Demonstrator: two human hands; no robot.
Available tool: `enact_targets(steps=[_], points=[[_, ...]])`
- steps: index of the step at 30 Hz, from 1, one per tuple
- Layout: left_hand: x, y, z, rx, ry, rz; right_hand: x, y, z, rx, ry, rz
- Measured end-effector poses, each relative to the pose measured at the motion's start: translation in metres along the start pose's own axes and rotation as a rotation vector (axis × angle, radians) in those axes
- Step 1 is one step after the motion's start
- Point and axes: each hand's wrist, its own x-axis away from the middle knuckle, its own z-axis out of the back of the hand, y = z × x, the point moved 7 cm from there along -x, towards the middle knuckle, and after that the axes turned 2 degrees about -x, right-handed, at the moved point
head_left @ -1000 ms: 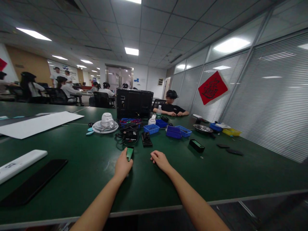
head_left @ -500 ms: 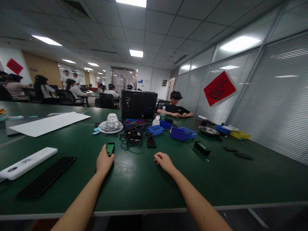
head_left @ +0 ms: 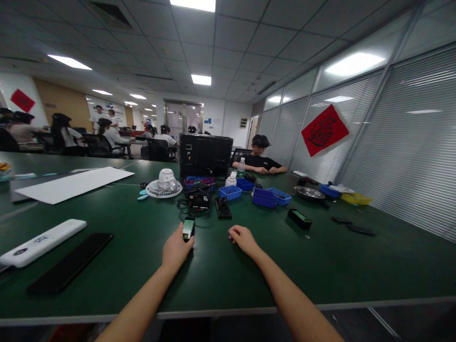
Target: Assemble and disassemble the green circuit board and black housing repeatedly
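Observation:
My left hand (head_left: pixel 177 247) is closed around the sides of a small black box (head_left: pixel 188 228) whose top shows a green panel, like a circuit board. The thumb lies along its right side. My right hand (head_left: pixel 244 239) rests on the green table (head_left: pixel 221 280) with its fingers curled in, and I see nothing in it. Farther right lies a second black box (head_left: pixel 299 218) with a similar green top. Just beyond my hands are a black stand-like device (head_left: pixel 223 209) and a black adapter with tangled cables (head_left: pixel 199 202).
A white power strip (head_left: pixel 42 242) and a flat black panel (head_left: pixel 71 261) lie at left. Behind stand a white fan part (head_left: pixel 164 189), a black monitor-like case (head_left: pixel 205 154), blue bins (head_left: pixel 230 192) and a metal bowl (head_left: pixel 309 193). Across the table sits a person (head_left: pixel 261 159).
My left hand has moved right and slightly nearer, carrying the black box toward the table's middle. My right hand has stayed where it was.

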Motion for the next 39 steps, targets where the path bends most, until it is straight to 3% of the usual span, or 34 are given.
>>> enact_targets(steps=[6, 14, 19, 27, 34, 39], points=[[0.015, 0.035, -0.014, 0.043, -0.028, -0.210, 0.003, -0.007, 0.003, 0.012, 0.004, -0.016], [0.016, 0.035, -0.020, 0.238, -0.068, -0.226, 0.019, -0.031, 0.000, 0.355, 0.007, -0.004], [0.014, 0.046, -0.031, 0.308, -0.137, -0.298, 0.025, -0.046, -0.017, 0.360, -0.067, 0.096], [0.019, 0.088, -0.063, 0.372, -0.265, -0.438, 0.025, -0.038, -0.006, 0.465, 0.041, -0.047], [0.029, 0.104, -0.065, 0.275, -0.338, -0.572, 0.022, -0.026, 0.008, 0.572, 0.099, -0.227], [0.031, 0.102, -0.058, 0.288, -0.314, -0.547, 0.021, -0.016, 0.029, 0.642, 0.168, -0.338]])
